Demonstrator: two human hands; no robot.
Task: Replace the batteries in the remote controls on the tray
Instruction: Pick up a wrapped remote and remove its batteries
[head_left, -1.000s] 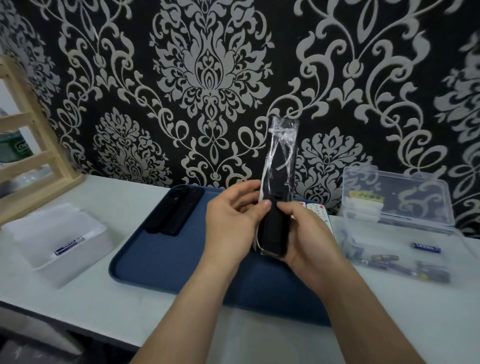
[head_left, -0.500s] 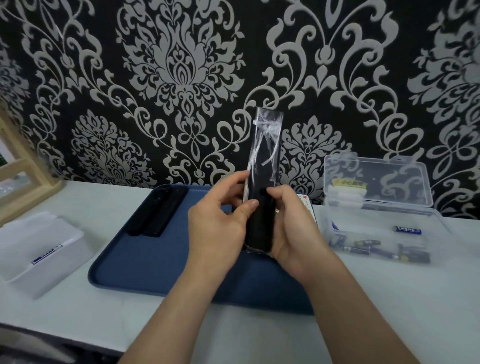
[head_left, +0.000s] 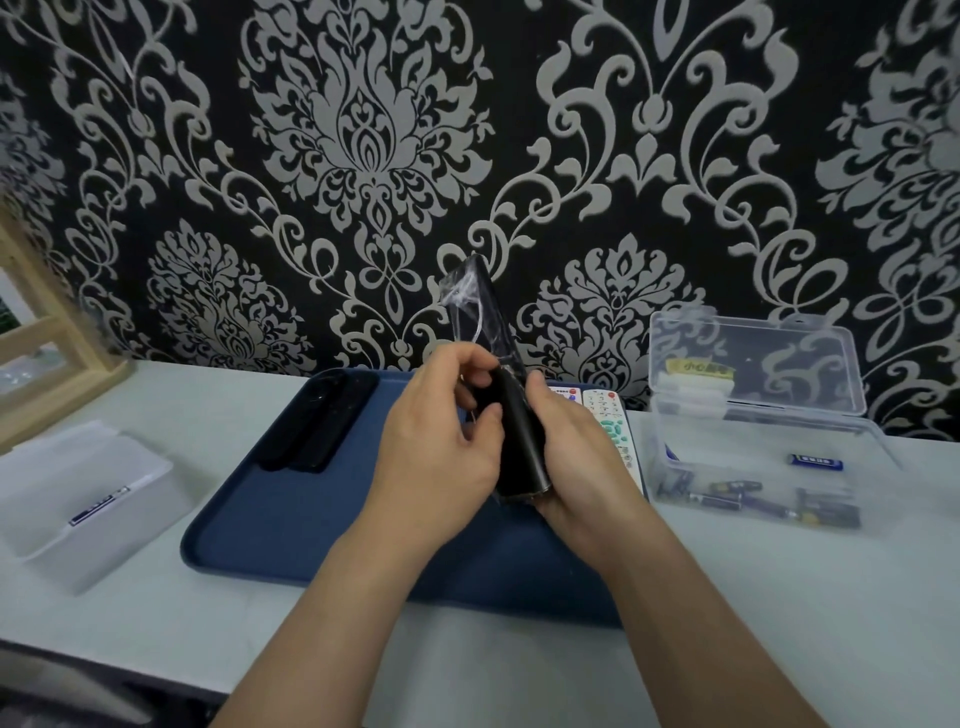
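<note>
1. Black remote (head_left: 519, 447) in a clear plastic sleeve (head_left: 470, 306) is held up over the right half of the blue tray (head_left: 291, 519), top end leaning left twd the wall.
2. R hand (head_left: 582, 467): fingers wrapped round the remote's right side & back, thumb on its upper edge, bottom end sitting in the palm.
3. L hand (head_left: 436, 457): fingers curled, thumb + index tips at the remote's left edge. Can't tell whether they pinch sleeve or body.
4. Two black remotes (head_left: 317, 421) lie side by side at the tray's far-left corner. White remotes (head_left: 610, 421) lie by the far-right rim, partly behind the R hand. Bare tray floor btwn the left pair & the hands.
5. Clear box (head_left: 831, 415) sits just beside the tray's right rim, lid up, batteries (head_left: 727, 493) inside.
6. White box (head_left: 78, 551) sits left of the tray w/ a strip of table (head_left: 156, 623) btwn them, and one battery (head_left: 98, 505) in it.
7. Wooden frame (head_left: 47, 338) at far left against the wall.
</note>
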